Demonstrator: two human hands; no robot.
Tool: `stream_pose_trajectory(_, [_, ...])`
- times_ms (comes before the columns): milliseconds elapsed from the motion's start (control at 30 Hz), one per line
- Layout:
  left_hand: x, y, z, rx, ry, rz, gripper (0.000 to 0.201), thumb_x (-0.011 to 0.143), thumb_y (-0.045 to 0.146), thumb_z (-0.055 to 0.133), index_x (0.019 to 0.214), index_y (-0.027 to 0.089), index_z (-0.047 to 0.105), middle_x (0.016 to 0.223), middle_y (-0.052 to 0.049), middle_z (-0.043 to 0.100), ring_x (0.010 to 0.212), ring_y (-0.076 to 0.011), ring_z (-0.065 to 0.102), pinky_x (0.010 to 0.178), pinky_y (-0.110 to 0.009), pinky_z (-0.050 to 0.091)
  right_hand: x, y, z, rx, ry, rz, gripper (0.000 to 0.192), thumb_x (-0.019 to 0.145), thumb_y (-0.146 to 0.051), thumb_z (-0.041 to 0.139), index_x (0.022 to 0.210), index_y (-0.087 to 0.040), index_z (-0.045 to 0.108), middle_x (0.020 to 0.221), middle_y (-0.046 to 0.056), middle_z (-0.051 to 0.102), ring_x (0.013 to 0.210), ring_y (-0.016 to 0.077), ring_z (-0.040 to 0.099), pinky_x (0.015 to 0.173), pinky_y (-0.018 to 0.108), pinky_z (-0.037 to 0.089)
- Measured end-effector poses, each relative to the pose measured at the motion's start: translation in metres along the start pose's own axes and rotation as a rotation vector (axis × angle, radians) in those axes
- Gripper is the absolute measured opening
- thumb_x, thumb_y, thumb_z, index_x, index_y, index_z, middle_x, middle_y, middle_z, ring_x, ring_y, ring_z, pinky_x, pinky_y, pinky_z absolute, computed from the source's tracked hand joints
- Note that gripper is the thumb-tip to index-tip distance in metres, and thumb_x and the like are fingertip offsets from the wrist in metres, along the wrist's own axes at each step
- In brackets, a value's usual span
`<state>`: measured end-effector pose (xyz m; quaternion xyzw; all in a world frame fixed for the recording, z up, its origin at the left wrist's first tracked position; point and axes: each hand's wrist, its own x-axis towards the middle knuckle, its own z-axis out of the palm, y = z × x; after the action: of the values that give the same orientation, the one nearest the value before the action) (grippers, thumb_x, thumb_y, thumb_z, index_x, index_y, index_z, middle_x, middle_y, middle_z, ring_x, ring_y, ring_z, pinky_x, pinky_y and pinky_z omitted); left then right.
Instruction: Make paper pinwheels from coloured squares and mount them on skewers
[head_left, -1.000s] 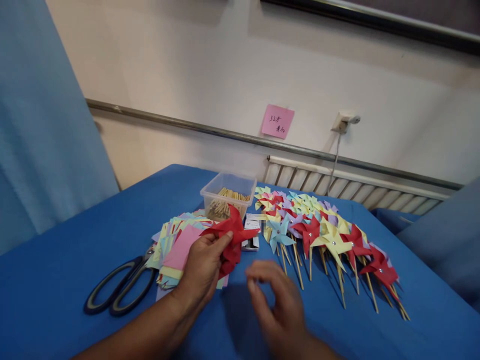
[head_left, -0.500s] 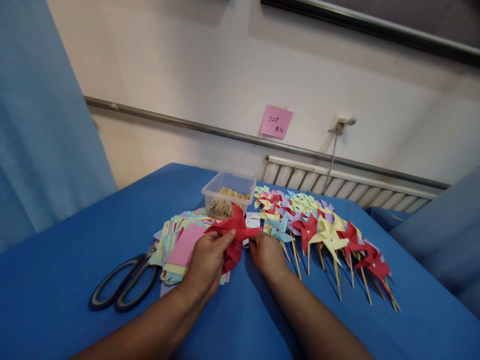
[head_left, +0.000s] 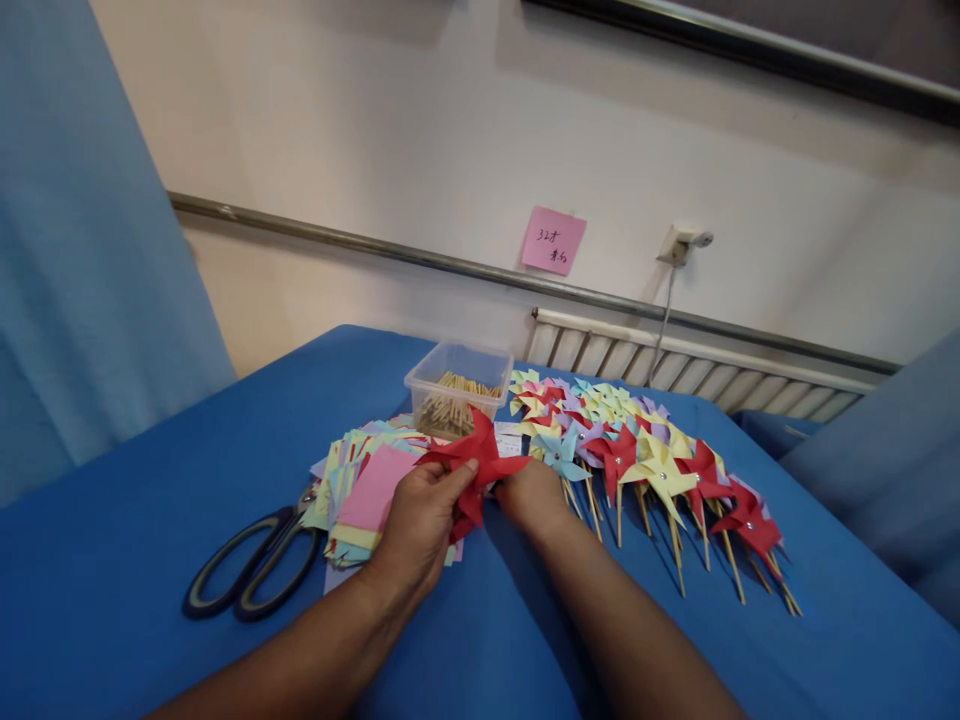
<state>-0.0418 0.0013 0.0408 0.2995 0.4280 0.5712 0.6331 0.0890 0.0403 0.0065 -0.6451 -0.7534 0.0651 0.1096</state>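
A red paper pinwheel (head_left: 480, 452) is pinched between the thumb and fingers of my left hand (head_left: 431, 500), its folded blades pointing outward. My right hand (head_left: 531, 497) is closed just right of the pinwheel, by a blade tip and low behind it. Its fingertips are hidden, so what they grip cannot be made out. Under and beside my left hand lies a fanned stack of coloured paper squares (head_left: 375, 490), pink on top. Behind the pinwheel, a white printed card (head_left: 508, 438) is partly covered.
A clear plastic box (head_left: 457, 385) of short wooden sticks stands behind my hands. Large dark-handled scissors (head_left: 255, 560) lie at left, blades under the papers. Rows of finished pinwheels (head_left: 660, 475) on sticks cover the right side of the blue-covered table (head_left: 187, 470).
My right hand has shifted slightly right and turned, its fingers now further out of sight. The pinwheel stays in my left hand, moved slightly right.
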Motion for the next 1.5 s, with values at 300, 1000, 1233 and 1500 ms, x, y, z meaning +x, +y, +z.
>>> stream_pose_trajectory(300, [0.000, -0.001, 0.000, 0.002, 0.003, -0.015, 0.024, 0.061, 0.027, 0.078, 0.076, 0.012, 0.067, 0.066, -0.003, 0.071, 0.059, -0.0148, 0.064, 0.060, -0.026, 0.049, -0.006, -0.004, -0.001, -0.013, 0.016, -0.036, 0.028, 0.082, -0.016, 0.050, 0.101, -0.020, 0.070, 0.099, 0.011, 0.072, 0.091, 0.0241, 0.067, 0.076, 0.030, 0.048])
stream_pose_trajectory(1000, [0.000, 0.000, 0.000, 0.020, -0.017, -0.030, 0.026, 0.059, 0.031, 0.078, 0.074, 0.012, 0.067, 0.065, -0.005, 0.072, 0.054, -0.0165, 0.064, 0.055, -0.028, 0.049, -0.004, -0.001, 0.002, 0.066, 0.028, -0.056, 0.034, 0.080, -0.016, 0.053, 0.110, -0.024, 0.068, 0.109, 0.007, 0.071, 0.097, 0.0242, 0.065, 0.078, 0.031, 0.047])
stream_pose_trajectory(1233, [-0.001, -0.001, -0.001, 0.020, -0.021, -0.034, 0.025, 0.060, 0.030, 0.078, 0.074, 0.012, 0.067, 0.065, -0.004, 0.071, 0.053, -0.0148, 0.063, 0.053, -0.025, 0.047, -0.004, 0.000, 0.002, 0.080, 0.033, -0.067, 0.031, 0.079, -0.019, 0.053, 0.103, -0.024, 0.071, 0.104, 0.005, 0.073, 0.095, 0.0248, 0.066, 0.074, 0.030, 0.048])
stream_pose_trajectory(1500, [-0.002, -0.002, 0.000, 0.036, -0.052, -0.029, 0.029, 0.061, 0.034, 0.078, 0.078, 0.012, 0.069, 0.060, -0.003, 0.071, 0.051, -0.0152, 0.062, 0.051, -0.025, 0.045, -0.004, -0.003, 0.008, 0.098, 0.060, -0.094, 0.027, 0.084, -0.021, 0.048, 0.097, -0.021, 0.072, 0.101, 0.007, 0.073, 0.094, 0.0243, 0.065, 0.075, 0.029, 0.046])
